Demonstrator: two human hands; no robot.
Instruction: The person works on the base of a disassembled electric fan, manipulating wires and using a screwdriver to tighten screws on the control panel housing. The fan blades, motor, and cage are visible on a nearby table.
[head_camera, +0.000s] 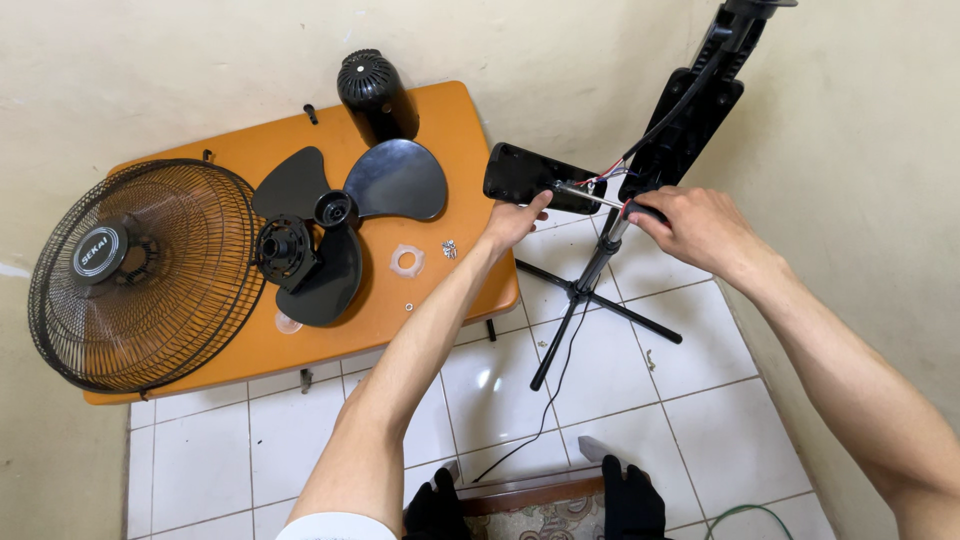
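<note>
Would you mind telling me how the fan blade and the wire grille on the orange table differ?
The blade is solid, with three broad lobes; the grille is an open wire mesh disc. The grille is larger and overhangs the table edge; the blade lies wholly on it. Both are black and lie flat.

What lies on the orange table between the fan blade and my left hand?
In the head view, a clear plastic ring and small screws lie on the orange table between the fan blade and the left hand.

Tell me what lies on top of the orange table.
On the orange table lie a wire fan grille, a black fan blade, a black motor cover, a clear ring and small screws. The blade hides the surface beneath.
</note>
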